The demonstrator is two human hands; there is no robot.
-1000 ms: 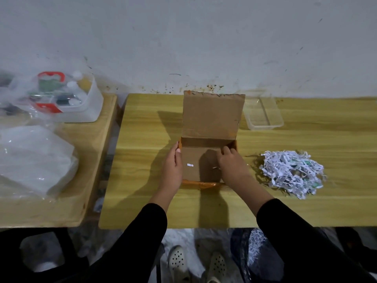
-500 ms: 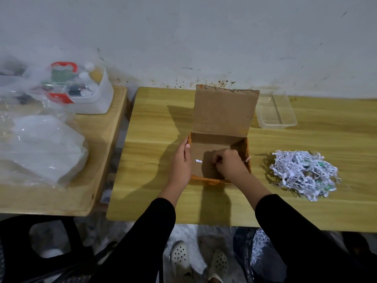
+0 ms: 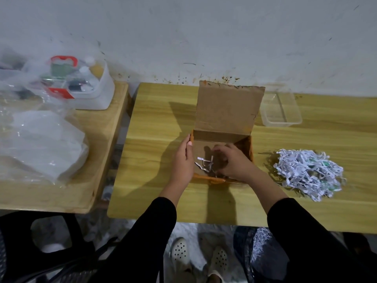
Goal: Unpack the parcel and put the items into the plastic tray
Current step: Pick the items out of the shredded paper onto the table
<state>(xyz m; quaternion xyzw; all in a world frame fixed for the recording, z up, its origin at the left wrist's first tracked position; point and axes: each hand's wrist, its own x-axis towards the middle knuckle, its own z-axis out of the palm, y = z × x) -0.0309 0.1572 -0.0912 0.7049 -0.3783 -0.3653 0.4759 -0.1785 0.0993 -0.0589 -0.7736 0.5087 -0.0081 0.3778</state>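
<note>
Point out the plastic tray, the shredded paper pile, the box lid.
plastic tray point(image 3: 293, 122): head view, near rim.
shredded paper pile point(image 3: 308, 173): head view, pile's middle.
box lid point(image 3: 227, 109): head view, inner face of the raised flap.

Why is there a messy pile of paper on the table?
That shredded paper lies loose on the table, right of the open box: probably packing filler. A few strips remain inside. The plastic tray looks empty.

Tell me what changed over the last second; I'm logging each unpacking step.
The right hand went deeper into the cardboard box and curled its fingers, raking a few paper shreds together on the box floor; whether it has taken hold of any is unclear. The left hand stayed flat against the box's left wall. The shredded paper pile and empty plastic tray stayed put.
</note>
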